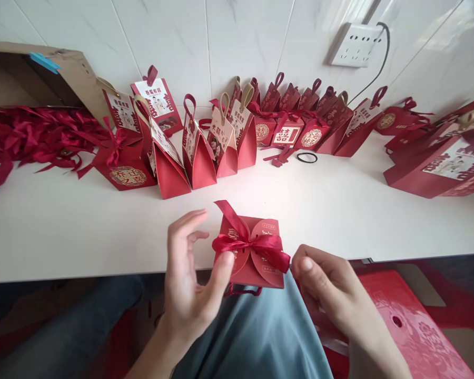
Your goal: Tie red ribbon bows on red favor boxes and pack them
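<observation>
A red gift box (245,275) with rounded, interlocking top flaps sits at the table's front edge. Across its top lies a dark red satin ribbon (270,247) tied in a bow, one tail pointing up and to the left. My left hand (193,268) is at the box's left side, fingers spread and curved, the thumb by the bow's left loop. At the bow's right end, my right hand (324,284) is closed, thumb against curled fingers, apparently pinching the ribbon; the pinched part is hidden. A twisted red cord (243,290) shows below the box's front edge.
Red gift boxes (199,158) with loop handles stand along the back. A heap of red ribbons (31,137) lies at left by a cardboard box (79,79). A black hair tie (307,157) lies mid-table. Larger red boxes (426,163) stand right; a red stool (403,310) is below.
</observation>
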Demonstrator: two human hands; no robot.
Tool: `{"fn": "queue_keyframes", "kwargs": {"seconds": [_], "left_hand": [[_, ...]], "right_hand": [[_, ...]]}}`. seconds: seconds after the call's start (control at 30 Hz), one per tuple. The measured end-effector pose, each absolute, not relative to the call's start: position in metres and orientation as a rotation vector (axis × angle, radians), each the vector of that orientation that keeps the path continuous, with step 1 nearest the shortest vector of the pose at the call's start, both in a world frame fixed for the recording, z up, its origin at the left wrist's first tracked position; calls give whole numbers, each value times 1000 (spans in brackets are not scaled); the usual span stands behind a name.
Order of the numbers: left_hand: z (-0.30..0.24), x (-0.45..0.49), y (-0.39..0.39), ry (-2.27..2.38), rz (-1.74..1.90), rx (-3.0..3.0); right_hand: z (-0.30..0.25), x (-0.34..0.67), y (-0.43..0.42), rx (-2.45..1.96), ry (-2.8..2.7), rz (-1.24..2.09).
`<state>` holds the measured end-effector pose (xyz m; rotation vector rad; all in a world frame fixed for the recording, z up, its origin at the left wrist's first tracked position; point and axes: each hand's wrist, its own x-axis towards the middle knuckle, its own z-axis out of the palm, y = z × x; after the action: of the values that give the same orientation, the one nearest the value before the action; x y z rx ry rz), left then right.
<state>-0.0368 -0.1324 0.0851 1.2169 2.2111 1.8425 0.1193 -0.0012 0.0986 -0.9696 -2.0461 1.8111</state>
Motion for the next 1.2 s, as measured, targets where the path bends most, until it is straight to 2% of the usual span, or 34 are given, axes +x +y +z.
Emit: {"fn": "queue_keyframes", "kwargs": {"seconds": [0.23, 0.43, 0.77, 0.87, 1.03, 1.1, 1.2], "left_hand": [[94, -51, -134, 2177, 1437, 984], [93, -48, -126, 2019, 1567, 900], [75, -44, -124, 1865, 1724, 693], [74, -52, -127, 1837, 1640, 701], [79, -56, -147, 2045, 1596, 892], [82, -54, -154, 2118, 1448, 962], [84, -62, -157, 2104, 1224, 1081]], "right_hand": [[94, 105, -8, -905, -1952, 1953], [81, 98, -2, -751, -1587, 2164], [63, 91, 3, -595, -1328, 2368], [61, 95, 5, -615, -1440, 2285], [62, 103, 18, -783, -1628, 1750], [61, 104, 21, -750, -1704, 1611], [60, 107, 15, -600, -1890, 1577]]}}
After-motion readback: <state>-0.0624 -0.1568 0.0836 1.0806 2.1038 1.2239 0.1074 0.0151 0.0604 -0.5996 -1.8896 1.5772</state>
